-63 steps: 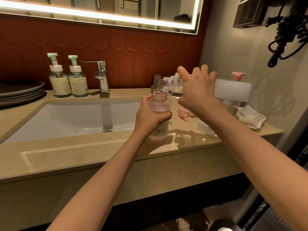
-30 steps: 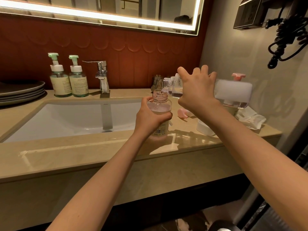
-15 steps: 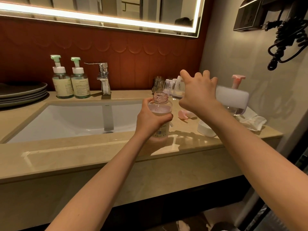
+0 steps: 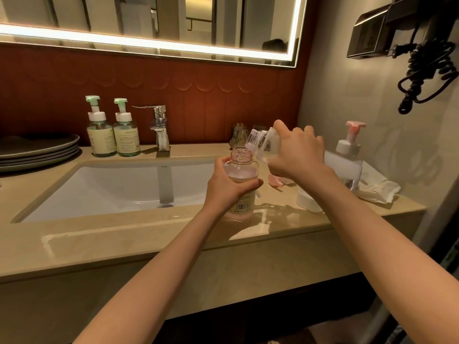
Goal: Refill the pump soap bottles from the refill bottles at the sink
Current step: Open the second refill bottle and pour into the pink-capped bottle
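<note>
My left hand (image 4: 227, 186) grips an open clear soap bottle (image 4: 242, 170) that stands on the counter right of the sink, with pale pink liquid inside. My right hand (image 4: 296, 155) grips a clear refill bottle (image 4: 263, 144), tilted with its open mouth just above and right of the soap bottle's neck. The refill bottle's white end (image 4: 341, 167) sticks out behind my right wrist. A pink-topped pump bottle (image 4: 349, 145) stands behind it. Two green-topped pump bottles (image 4: 111, 131) stand left of the tap.
A white basin (image 4: 119, 184) is set into the beige counter (image 4: 139, 234), with a chrome tap (image 4: 160, 127) behind. Grey plates (image 4: 37, 151) are stacked at far left. A white cap (image 4: 308, 199), pink bits (image 4: 275, 181), crumpled tissue (image 4: 377, 188) and glasses (image 4: 239, 136) lie to the right.
My right hand has tipped the refill bottle's mouth up and the white end down, from lying level. My left hand and the soap bottle have stayed put. The view shifted slightly.
</note>
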{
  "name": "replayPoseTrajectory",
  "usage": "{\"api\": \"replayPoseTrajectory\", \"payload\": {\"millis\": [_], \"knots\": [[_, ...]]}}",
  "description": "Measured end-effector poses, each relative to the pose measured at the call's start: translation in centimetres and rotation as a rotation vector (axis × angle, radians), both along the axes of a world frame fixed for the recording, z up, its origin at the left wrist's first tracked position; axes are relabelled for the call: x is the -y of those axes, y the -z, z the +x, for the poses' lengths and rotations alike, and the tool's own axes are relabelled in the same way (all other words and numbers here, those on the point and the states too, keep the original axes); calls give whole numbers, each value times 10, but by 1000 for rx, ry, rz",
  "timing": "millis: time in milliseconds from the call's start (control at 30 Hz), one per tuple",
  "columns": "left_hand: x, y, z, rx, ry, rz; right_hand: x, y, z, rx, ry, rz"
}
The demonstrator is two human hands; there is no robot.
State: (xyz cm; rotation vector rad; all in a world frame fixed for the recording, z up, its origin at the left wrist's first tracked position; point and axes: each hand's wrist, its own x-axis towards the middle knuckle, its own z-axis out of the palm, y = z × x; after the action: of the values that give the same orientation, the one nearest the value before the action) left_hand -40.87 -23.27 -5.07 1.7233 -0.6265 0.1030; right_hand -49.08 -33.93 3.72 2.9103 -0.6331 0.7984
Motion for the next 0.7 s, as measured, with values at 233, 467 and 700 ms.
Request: {"api": "replayPoseTrajectory", "payload": {"millis": [233,467,700], "knots": [[-1,0,-4,-33,2,-39,6,6,0,25,-29,147],[2,4,-3,-18,-19,-44,20,7,-7,75,-53,310],[6,-1,-17,252,-220,-82,35,9,-12,147,-88,498]]}}
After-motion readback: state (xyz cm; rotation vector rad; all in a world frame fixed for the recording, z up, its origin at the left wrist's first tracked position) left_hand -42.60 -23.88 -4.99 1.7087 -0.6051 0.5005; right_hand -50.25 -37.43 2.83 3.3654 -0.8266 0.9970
